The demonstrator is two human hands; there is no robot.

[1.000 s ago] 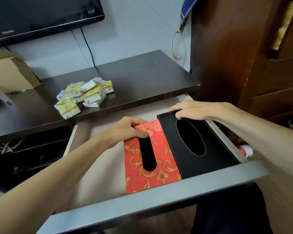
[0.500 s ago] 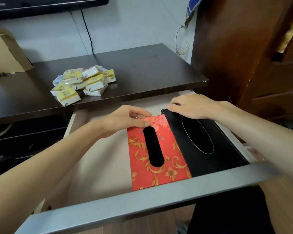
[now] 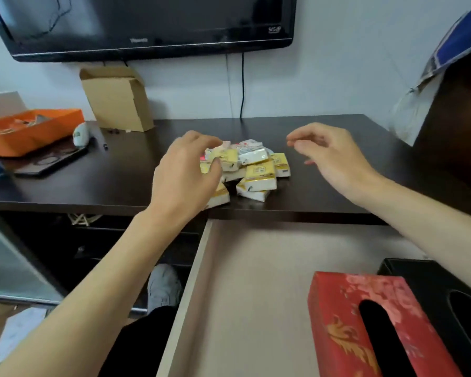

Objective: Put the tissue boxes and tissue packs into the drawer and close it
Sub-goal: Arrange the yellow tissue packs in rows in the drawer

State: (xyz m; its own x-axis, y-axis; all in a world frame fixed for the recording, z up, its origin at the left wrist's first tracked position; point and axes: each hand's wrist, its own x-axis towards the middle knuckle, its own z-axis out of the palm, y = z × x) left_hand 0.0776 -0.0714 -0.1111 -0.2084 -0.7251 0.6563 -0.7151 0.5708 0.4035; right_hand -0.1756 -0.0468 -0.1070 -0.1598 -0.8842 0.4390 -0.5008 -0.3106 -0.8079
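A pile of several small yellow-and-white tissue packs (image 3: 252, 167) lies on the dark desk top (image 3: 324, 191). My left hand (image 3: 185, 172) hovers over the pile's left side, fingers curled and touching the packs, covering some of them. My right hand (image 3: 329, 156) is open in the air just right of the pile, holding nothing. Below, the drawer (image 3: 250, 281) is pulled out. A red patterned tissue box (image 3: 346, 303) lies flat in its right part, with a black tissue box (image 3: 452, 289) beside it at the right edge.
A cardboard box (image 3: 117, 99) and an orange tray (image 3: 30, 129) stand at the back left of the desk, with a dark tablet (image 3: 49, 161) in front. A TV (image 3: 147, 23) hangs above. A dark wooden cabinet (image 3: 460, 131) rises at the right.
Both hands left the two tissue boxes in the drawer and moved up to the pile of packs on the desk. The view tilted up and left.
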